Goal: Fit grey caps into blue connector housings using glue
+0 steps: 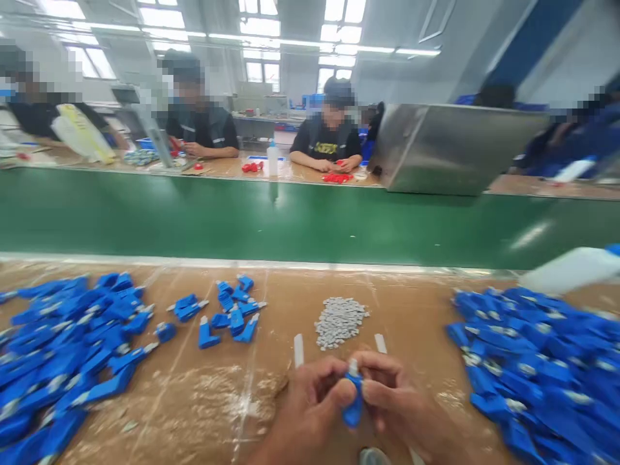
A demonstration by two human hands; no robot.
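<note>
I have the left hand (pixel 312 395) and the right hand (pixel 403 389) together, both gripping one blue piece (pixel 352 414) between thumb and bent fingers, the left from its nine o'clock side and the right from its three. Its pale tip (pixel 353 368) points to twelve. How firmly either hand presses, I cannot tell.

With the blue piece as the centre of my dial, a pile of small grey parts (pixel 341 321) lies near at twelve on the brown bench top (pixel 203 397). I see one white strip (pixel 299 349) at ten, just beside the left hand, and another (pixel 380 342) at one, beyond the right fingers. A loose cluster of blue parts (pixel 236 316) sits at ten, a large blue heap (pixel 68 355) at nine, another heap (pixel 547 368) at three. A white bottle (pixel 569 270) leans in at two. Far off at twelve, past a green strip (pixel 310 223), I see a seated person (pixel 323 139) handling red pieces (pixel 336 177).
</note>
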